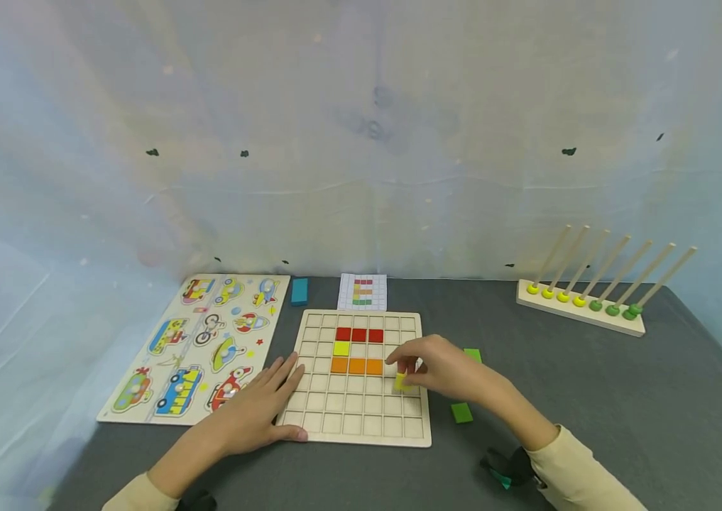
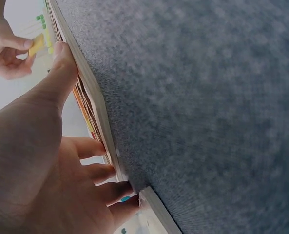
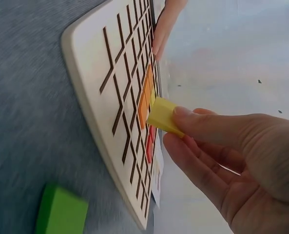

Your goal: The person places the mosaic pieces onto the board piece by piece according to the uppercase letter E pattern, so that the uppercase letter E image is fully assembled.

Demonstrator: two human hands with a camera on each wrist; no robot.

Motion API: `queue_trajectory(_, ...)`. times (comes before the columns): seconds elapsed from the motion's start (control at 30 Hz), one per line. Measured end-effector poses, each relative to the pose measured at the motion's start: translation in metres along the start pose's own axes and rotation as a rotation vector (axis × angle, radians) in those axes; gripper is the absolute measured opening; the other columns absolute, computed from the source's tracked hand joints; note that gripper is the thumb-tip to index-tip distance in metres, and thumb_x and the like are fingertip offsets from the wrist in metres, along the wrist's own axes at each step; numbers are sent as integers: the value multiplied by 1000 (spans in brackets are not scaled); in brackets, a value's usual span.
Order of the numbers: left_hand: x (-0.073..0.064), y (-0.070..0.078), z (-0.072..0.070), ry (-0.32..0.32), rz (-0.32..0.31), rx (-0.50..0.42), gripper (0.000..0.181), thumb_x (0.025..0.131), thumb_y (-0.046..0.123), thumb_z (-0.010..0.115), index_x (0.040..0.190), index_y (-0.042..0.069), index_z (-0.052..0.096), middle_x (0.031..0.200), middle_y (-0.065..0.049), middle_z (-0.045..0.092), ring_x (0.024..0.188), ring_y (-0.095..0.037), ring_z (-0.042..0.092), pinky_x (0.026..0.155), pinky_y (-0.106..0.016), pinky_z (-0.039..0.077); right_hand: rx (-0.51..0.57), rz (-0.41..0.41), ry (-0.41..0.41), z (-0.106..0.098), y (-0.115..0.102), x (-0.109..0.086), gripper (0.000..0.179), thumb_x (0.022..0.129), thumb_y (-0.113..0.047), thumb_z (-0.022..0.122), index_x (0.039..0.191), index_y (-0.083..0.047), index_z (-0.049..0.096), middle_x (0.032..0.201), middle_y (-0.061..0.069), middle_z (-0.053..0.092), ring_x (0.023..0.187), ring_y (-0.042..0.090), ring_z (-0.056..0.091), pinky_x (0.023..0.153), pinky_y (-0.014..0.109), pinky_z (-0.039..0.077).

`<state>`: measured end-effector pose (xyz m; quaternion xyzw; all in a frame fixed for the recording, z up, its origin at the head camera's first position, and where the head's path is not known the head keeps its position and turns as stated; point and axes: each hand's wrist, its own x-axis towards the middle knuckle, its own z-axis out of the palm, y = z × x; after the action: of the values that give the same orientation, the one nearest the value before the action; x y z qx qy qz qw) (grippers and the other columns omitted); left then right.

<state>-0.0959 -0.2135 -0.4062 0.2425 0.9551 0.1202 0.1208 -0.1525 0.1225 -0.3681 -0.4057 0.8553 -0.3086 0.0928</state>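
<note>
My right hand (image 1: 440, 365) pinches a yellow tile (image 3: 162, 116) between thumb and fingers, above the right part of a wooden grid board (image 1: 361, 424). My left hand (image 1: 258, 408) rests along the board's left edge, fingers spread and thumb on its front left corner. Set in the grid are a row of red tiles (image 1: 358, 335), one yellow tile (image 1: 341, 348) below its left end, and a row of orange tiles (image 1: 356, 366) under that. Behind the board lies a pattern card (image 1: 363, 292) with coloured rows on a printed grid.
Green tiles (image 1: 461, 413) lie right of the board, one partly behind my right hand. A blue tile (image 1: 299, 292) is at the back. A vehicle puzzle board (image 1: 151, 346) lies at left. At back right stands a wooden peg rack (image 1: 581, 309) with yellow and green beads.
</note>
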Motion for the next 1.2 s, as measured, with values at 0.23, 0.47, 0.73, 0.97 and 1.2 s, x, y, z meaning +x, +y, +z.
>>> queue_trajectory(0.23,0,0,-2,1,7,-5,106,81,76,53,155,4,27,162,-17,13,147,-43,14,115,-58,21,46,-28,-9,11,-4,20,27,87,-3,73,114,-5,71,93,-4,67,83,7,59,74,22,55)
queue_trajectory(0.47,0,-1,0,-4,-11,8,105,81,75,55,155,6,27,163,-15,12,148,-40,13,116,-56,21,58,-29,-49,22,-13,45,28,86,-6,75,114,-4,71,93,-3,68,81,6,57,74,20,53)
queue_trajectory(0.73,1,-2,2,6,1,12,105,81,77,53,155,7,27,163,-14,12,147,-41,14,115,-57,22,57,-55,-56,34,-22,67,28,87,-5,74,114,-5,71,92,-3,69,81,3,59,75,21,53)
queue_trajectory(0.97,1,-1,2,17,17,-7,106,81,78,51,154,5,28,163,-16,14,147,-42,15,114,-58,23,85,-14,-22,48,-21,79,25,86,-4,75,111,-4,72,90,-1,70,78,3,59,72,17,51)
queue_trajectory(1.2,1,-1,2,9,4,-7,105,81,76,53,154,5,28,163,-16,14,147,-42,15,115,-57,22,76,33,24,57,-28,83,21,85,-1,75,105,-2,73,84,2,70,75,9,60,70,17,50)
